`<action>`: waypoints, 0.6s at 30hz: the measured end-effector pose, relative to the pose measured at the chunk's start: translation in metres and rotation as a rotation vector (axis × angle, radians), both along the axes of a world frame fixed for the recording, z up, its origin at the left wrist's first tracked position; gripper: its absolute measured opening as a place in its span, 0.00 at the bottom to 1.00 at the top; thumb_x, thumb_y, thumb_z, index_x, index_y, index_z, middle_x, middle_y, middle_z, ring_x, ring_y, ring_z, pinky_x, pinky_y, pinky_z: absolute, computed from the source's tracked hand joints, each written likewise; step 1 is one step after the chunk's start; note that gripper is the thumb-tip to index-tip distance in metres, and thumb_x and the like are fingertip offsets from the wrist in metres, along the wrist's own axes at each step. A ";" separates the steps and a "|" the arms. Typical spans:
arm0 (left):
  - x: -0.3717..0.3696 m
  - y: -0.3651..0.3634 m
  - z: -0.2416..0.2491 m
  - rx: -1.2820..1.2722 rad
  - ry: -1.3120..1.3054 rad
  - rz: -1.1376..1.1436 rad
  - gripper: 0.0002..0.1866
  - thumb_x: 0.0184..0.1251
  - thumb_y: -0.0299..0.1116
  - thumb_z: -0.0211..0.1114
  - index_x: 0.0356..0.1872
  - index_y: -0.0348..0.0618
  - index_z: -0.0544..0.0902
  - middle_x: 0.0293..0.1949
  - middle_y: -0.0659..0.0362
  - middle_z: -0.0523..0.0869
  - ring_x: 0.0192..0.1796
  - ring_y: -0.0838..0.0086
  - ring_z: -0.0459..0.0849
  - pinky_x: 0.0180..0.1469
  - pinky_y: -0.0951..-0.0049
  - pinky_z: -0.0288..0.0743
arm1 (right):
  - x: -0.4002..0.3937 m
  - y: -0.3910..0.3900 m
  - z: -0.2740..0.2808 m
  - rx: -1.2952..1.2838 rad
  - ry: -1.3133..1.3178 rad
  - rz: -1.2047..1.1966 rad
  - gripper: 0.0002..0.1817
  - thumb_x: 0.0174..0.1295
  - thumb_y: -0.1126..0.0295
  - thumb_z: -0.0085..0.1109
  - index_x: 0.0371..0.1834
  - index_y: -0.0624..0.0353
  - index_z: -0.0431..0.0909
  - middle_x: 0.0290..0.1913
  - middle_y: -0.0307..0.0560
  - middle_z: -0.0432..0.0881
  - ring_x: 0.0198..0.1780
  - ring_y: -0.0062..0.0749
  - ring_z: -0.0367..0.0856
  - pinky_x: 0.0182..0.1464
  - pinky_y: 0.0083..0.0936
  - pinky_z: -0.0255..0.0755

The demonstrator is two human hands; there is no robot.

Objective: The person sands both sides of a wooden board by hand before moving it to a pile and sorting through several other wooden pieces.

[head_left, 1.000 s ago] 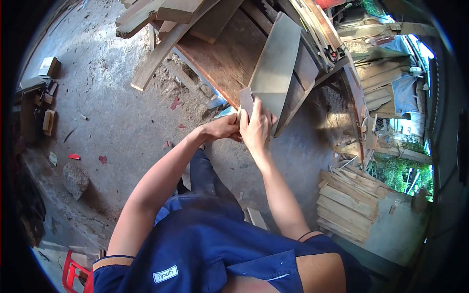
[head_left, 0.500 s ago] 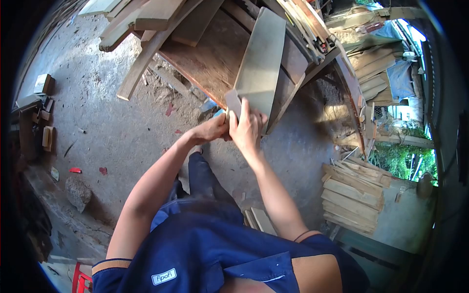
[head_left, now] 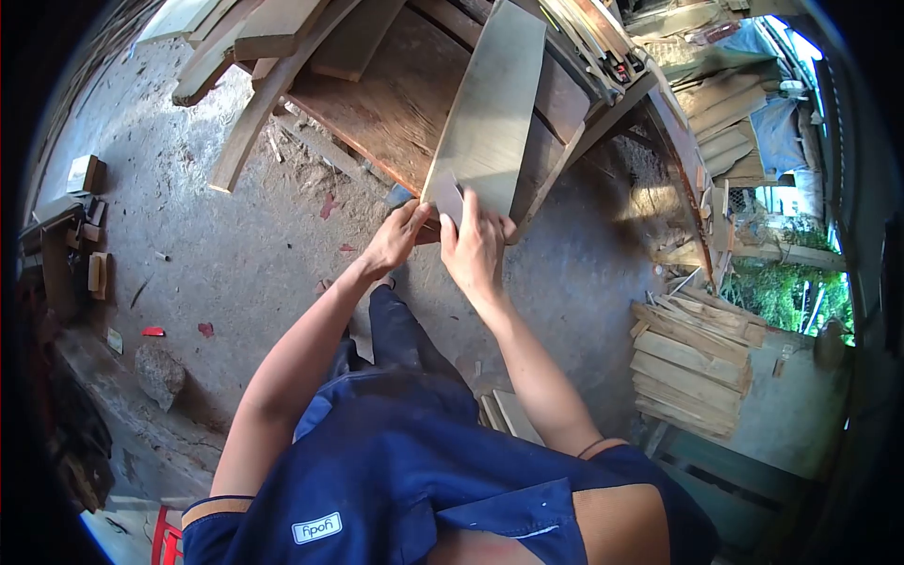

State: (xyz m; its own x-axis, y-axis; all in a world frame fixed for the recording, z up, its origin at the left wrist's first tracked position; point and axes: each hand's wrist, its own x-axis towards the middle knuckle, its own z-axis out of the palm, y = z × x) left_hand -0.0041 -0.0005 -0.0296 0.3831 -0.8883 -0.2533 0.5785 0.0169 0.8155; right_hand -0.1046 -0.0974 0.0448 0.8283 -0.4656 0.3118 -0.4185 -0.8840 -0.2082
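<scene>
A long pale wooden board [head_left: 492,104], wider at its far part, lies slanted on a brown wooden workbench [head_left: 395,104]. My right hand [head_left: 476,252] rests over the board's near end, its fingers closed on a small flat grey-brown piece that looks like sandpaper [head_left: 449,196]. That piece lies against the board's face close to its left edge. At the near left corner, my left hand [head_left: 395,241] grips the board's edge with thumb and fingers; some fingertips are hidden below it.
Loose planks [head_left: 273,89] jut out over the bench's left side. Narrow strips and tools [head_left: 603,56] lie along its far right. A stack of boards [head_left: 692,367] stands on the floor at right. Wood blocks [head_left: 87,174] and a stone lump [head_left: 160,375] are at left.
My left hand has shifted slightly left and now pinches the board's corner, apart from my right hand. The sandpaper has moved a little onto the board's face. The view has shifted slightly.
</scene>
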 end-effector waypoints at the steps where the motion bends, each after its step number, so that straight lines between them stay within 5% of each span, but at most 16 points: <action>1: 0.003 0.000 -0.012 0.036 -0.158 -0.015 0.21 0.83 0.44 0.43 0.50 0.32 0.75 0.45 0.48 0.85 0.51 0.66 0.85 0.57 0.65 0.80 | 0.013 -0.007 -0.002 -0.033 -0.020 -0.003 0.25 0.63 0.64 0.61 0.61 0.61 0.67 0.38 0.56 0.85 0.41 0.51 0.83 0.54 0.47 0.60; 2: 0.005 -0.001 -0.022 0.072 -0.318 -0.035 0.21 0.83 0.44 0.43 0.50 0.33 0.74 0.46 0.47 0.85 0.51 0.65 0.86 0.58 0.64 0.79 | 0.033 -0.018 -0.005 -0.065 -0.041 -0.009 0.25 0.63 0.64 0.61 0.61 0.60 0.68 0.37 0.56 0.85 0.41 0.52 0.83 0.54 0.47 0.60; 4: 0.003 0.000 -0.001 -0.051 0.014 -0.048 0.22 0.84 0.44 0.42 0.50 0.31 0.73 0.46 0.45 0.85 0.51 0.64 0.87 0.59 0.63 0.80 | 0.074 -0.041 -0.012 -0.036 -0.081 -0.064 0.23 0.62 0.64 0.62 0.58 0.59 0.69 0.34 0.54 0.84 0.40 0.53 0.83 0.52 0.47 0.60; 6: 0.000 -0.003 0.003 -0.018 0.009 -0.024 0.22 0.84 0.43 0.42 0.50 0.30 0.72 0.47 0.44 0.85 0.51 0.63 0.87 0.59 0.62 0.80 | 0.095 -0.053 -0.012 -0.009 -0.047 -0.091 0.22 0.63 0.64 0.62 0.57 0.59 0.69 0.35 0.54 0.85 0.39 0.52 0.83 0.52 0.47 0.60; 13: -0.007 -0.004 0.013 0.031 -0.062 0.093 0.22 0.84 0.43 0.41 0.54 0.28 0.70 0.46 0.43 0.86 0.50 0.60 0.88 0.57 0.62 0.82 | -0.034 -0.013 0.008 0.016 0.104 -0.031 0.27 0.62 0.65 0.63 0.62 0.61 0.67 0.43 0.52 0.85 0.48 0.45 0.78 0.56 0.46 0.58; 18: -0.003 -0.004 0.010 0.033 -0.028 0.027 0.22 0.84 0.43 0.40 0.55 0.28 0.69 0.46 0.42 0.85 0.50 0.59 0.88 0.57 0.62 0.82 | 0.026 -0.055 -0.001 -0.024 -0.030 -0.108 0.19 0.63 0.65 0.61 0.55 0.59 0.70 0.38 0.51 0.84 0.41 0.46 0.82 0.55 0.47 0.60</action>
State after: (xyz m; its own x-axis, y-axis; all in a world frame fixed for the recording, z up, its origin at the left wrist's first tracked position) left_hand -0.0070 -0.0042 -0.0199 0.4137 -0.8692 -0.2710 0.5554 0.0050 0.8316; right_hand -0.0785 -0.1523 0.0434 0.7636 -0.5438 0.3482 -0.5056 -0.8389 -0.2014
